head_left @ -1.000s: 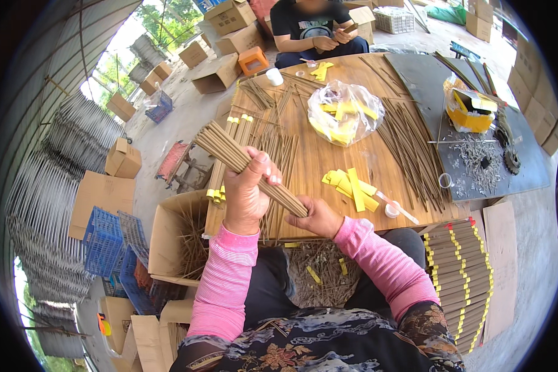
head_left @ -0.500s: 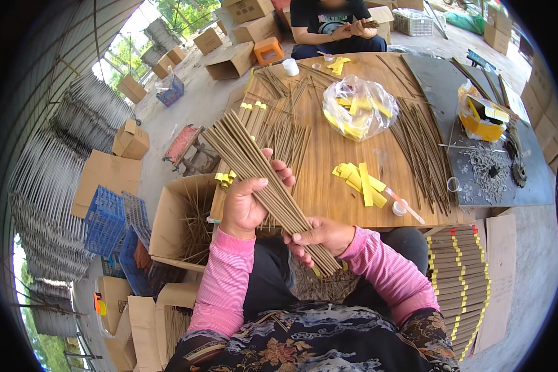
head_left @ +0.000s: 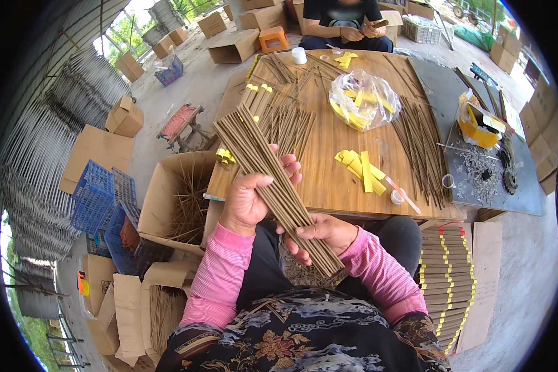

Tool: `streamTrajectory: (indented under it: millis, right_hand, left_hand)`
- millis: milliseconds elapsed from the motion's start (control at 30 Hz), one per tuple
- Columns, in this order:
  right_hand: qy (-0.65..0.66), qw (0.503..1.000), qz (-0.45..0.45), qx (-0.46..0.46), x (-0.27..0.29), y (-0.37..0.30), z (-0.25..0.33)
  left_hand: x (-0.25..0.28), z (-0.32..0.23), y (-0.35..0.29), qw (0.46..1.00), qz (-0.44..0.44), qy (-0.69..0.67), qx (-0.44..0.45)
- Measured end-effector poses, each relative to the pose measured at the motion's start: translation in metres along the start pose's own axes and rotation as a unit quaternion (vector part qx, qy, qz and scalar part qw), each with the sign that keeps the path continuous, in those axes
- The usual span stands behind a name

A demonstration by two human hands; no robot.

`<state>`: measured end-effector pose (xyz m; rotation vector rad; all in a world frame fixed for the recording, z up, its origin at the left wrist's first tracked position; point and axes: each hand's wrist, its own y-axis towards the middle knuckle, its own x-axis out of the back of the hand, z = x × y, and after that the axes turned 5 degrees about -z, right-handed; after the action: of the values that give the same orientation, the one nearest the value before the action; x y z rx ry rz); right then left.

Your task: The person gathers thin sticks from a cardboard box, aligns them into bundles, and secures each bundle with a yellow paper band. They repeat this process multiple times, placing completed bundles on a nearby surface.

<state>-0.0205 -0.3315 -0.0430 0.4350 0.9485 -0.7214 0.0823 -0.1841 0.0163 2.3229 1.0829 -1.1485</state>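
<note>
A thick bundle of brown incense sticks lies slantwise across both my hands, above my lap. My left hand is closed around its middle, thumb on top and fingertips showing on the far side. Lower down, my right hand grips the bundle near its near end, thumb laid over the sticks. Beyond them on the wooden table lie loose incense sticks and yellow paper strips. Small bundles with yellow bands rest at the table's left.
A plastic bag of yellow strips and a small white cup with a brush stand on the table. An open carton of sticks is at my left, banded bundles at my right. A person sits across, holding sticks.
Both hands keep hold of the incense sticks, with little change in grip. My view has shifted slightly. Across the table, the other person's hands have moved apart.
</note>
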Motion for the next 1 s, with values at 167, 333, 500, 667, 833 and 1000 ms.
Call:
streamTrajectory:
  millis: [167, 333, 500, 667, 833, 1000]
  right_hand:
    - [-0.046, 0.997, -0.056, -0.014, -0.019, -0.003, -0.009]
    - [-0.154, 0.982, -0.107, -0.022, -0.032, 0.001, -0.020]
    - [-0.304, 0.936, -0.176, -0.012, -0.052, 0.006, -0.029]
    - [-0.267, 0.950, -0.155, -0.038, -0.059, 0.009, -0.033]
    - [-0.235, 0.960, -0.142, -0.053, -0.064, 0.012, -0.034]
    - [-0.317, 0.934, -0.158, 0.047, -0.067, 0.015, -0.034]
  left_hand:
    - [0.006, 0.003, -0.018, 0.994, -0.077, 0.060, -0.041]
    - [0.007, 0.000, -0.041, 0.993, -0.069, 0.059, -0.081]
    - [0.010, -0.004, -0.060, 0.989, -0.101, 0.055, -0.098]
    - [0.018, -0.009, -0.073, 0.989, -0.088, 0.062, -0.096]
    - [0.022, -0.006, -0.081, 0.994, -0.080, 0.024, -0.071]
    - [0.027, -0.008, -0.085, 0.988, -0.101, 0.040, -0.110]
